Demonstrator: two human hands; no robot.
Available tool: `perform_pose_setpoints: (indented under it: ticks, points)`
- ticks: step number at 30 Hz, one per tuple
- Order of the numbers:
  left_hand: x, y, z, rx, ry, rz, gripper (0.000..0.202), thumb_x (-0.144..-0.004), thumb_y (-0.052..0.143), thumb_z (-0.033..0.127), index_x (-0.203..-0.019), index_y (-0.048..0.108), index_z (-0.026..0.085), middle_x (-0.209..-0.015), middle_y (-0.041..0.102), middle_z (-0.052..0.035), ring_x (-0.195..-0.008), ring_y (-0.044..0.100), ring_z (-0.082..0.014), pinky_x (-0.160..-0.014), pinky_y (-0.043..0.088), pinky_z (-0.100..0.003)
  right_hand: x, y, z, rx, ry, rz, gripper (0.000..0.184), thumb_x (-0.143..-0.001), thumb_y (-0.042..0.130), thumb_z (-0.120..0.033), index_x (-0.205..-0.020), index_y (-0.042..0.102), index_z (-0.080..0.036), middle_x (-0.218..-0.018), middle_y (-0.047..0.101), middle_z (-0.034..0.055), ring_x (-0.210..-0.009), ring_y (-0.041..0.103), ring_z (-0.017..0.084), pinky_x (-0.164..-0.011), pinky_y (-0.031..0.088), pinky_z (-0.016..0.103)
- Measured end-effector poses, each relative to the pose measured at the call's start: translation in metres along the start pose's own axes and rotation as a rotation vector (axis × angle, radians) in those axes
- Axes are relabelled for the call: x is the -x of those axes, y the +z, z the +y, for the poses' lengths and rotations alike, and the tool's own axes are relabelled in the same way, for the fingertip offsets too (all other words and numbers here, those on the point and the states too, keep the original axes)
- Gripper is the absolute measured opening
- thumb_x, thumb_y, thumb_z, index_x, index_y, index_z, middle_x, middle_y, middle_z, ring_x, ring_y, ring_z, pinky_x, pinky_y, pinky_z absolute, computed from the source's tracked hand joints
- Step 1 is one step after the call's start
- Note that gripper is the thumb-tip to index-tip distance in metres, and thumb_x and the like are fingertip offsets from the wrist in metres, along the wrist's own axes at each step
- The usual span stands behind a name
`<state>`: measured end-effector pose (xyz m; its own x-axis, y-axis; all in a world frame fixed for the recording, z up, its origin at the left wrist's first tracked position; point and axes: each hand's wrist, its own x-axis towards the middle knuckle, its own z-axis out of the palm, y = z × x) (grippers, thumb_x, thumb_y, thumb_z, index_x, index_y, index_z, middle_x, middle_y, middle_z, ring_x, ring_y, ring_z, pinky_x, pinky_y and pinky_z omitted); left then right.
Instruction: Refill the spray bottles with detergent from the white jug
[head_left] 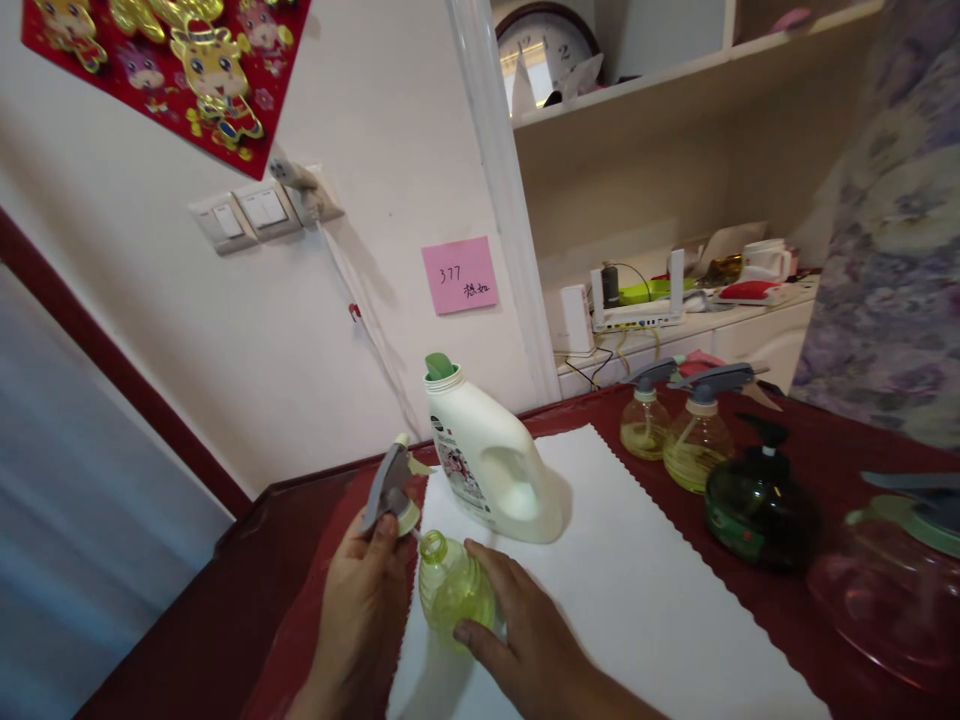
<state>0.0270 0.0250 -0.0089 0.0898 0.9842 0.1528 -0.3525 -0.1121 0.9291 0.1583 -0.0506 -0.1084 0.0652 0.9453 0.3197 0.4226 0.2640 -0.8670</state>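
My left hand [358, 610] holds a grey spray-trigger head [390, 487] lifted off its bottle, its tube end close to the bottle's mouth. My right hand [517, 640] grips a small yellow-green clear bottle [450, 590] whose neck is uncovered, resting on a white mat [637, 580]. Just behind it stands a white detergent jug [487, 460] with a green cap.
Two clear spray bottles with yellowish liquid [686, 430], a dark green pump bottle [757, 500] and a pink container [885, 600] stand at the right on the dark red table [217, 620]. Behind are a wall with a pink note [460, 275], switches and shelves. A floral cloth [892, 240] hangs at right.
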Motion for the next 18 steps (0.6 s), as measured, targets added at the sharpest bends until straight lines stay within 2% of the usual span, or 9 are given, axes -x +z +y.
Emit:
perform_pose_setpoints:
  ticks: [3, 6, 8, 14, 18]
  points:
    - [0.005, -0.009, -0.017, 0.018, -0.087, -0.048, 0.041, -0.073, 0.086, 0.04, -0.108, 0.072, 0.023, -0.085, 0.078, -0.0015, -0.082, 0.075, -0.022, -0.078, 0.06, -0.03, 0.001, 0.001, 0.001, -0.009, -0.009, 0.004, 0.071, -0.086, 0.06, -0.03, -0.152, 0.039, -0.016, -0.15, 0.051, 0.014, -0.136, 0.048, 0.029, -0.115, 0.038, 0.049]
    - [0.01, -0.01, -0.023, 0.063, -0.095, -0.099, 0.056, -0.073, 0.086, 0.038, -0.123, 0.067, 0.022, -0.093, 0.079, -0.0052, -0.087, 0.076, -0.0248, -0.082, 0.058, -0.034, 0.001, 0.001, 0.002, -0.008, -0.019, -0.002, 0.071, -0.087, 0.061, -0.034, -0.152, 0.039, -0.015, -0.15, 0.051, 0.0149, -0.136, 0.048, 0.03, -0.115, 0.038, 0.049]
    - [0.012, -0.01, -0.025, 0.073, -0.093, -0.106, 0.06, -0.073, 0.086, 0.035, -0.127, 0.065, 0.021, -0.097, 0.079, -0.0059, -0.087, 0.076, -0.0243, -0.083, 0.058, -0.033, 0.0, 0.001, 0.002, -0.009, -0.022, -0.004, 0.072, -0.087, 0.062, -0.034, -0.151, 0.039, -0.014, -0.149, 0.051, 0.015, -0.135, 0.048, 0.03, -0.115, 0.039, 0.049]
    - [0.012, -0.014, -0.03, 0.01, -0.107, -0.061, 0.06, -0.07, 0.089, 0.038, -0.123, 0.066, 0.021, -0.096, 0.078, -0.005, -0.082, 0.075, -0.022, -0.078, 0.057, -0.031, 0.0, 0.002, 0.003, -0.013, -0.022, 0.005, 0.072, -0.086, 0.063, -0.032, -0.151, 0.039, -0.016, -0.149, 0.052, 0.0145, -0.135, 0.049, 0.03, -0.115, 0.039, 0.049]
    - [0.013, -0.017, -0.032, -0.013, -0.108, -0.076, 0.054, -0.071, 0.088, 0.041, -0.117, 0.066, 0.021, -0.098, 0.078, -0.0052, -0.08, 0.074, -0.0203, -0.074, 0.057, -0.029, 0.0, 0.003, 0.005, -0.001, -0.027, 0.002, 0.073, -0.085, 0.063, -0.032, -0.152, 0.038, -0.015, -0.15, 0.051, 0.0148, -0.136, 0.048, 0.03, -0.115, 0.039, 0.05]
